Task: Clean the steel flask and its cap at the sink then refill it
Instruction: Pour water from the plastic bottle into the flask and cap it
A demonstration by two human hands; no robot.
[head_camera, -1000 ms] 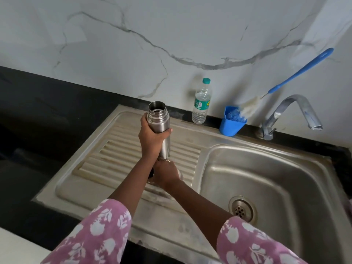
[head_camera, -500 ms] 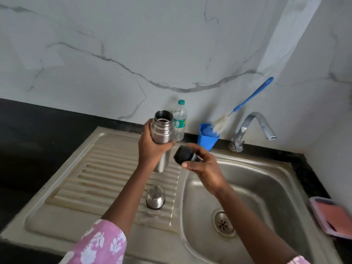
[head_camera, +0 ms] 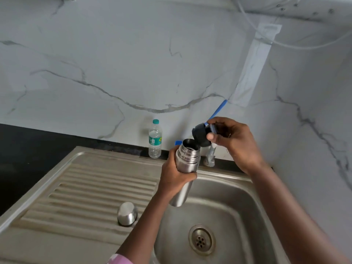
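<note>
My left hand (head_camera: 176, 177) grips the steel flask (head_camera: 187, 159) by its upper body, holding it open-mouthed and slightly tilted over the left side of the sink basin (head_camera: 238, 204). My right hand (head_camera: 231, 141) pinches the black inner stopper (head_camera: 200, 135) just above and to the right of the flask's mouth. The steel outer cap (head_camera: 127, 213) stands upside down on the ribbed draining board (head_camera: 91, 189), apart from both hands.
A small plastic water bottle (head_camera: 154, 139) stands at the back rim against the marble wall. The tap (head_camera: 209, 155) and a blue cup (head_camera: 178, 142) with a blue-handled brush (head_camera: 219, 109) are mostly hidden behind my hands. The drain (head_camera: 201, 240) lies in the basin's floor.
Both hands moved right and up over the basin with the flask and the stopper. The stopper is now close above the flask's mouth. The steel cap stays on the draining board.
</note>
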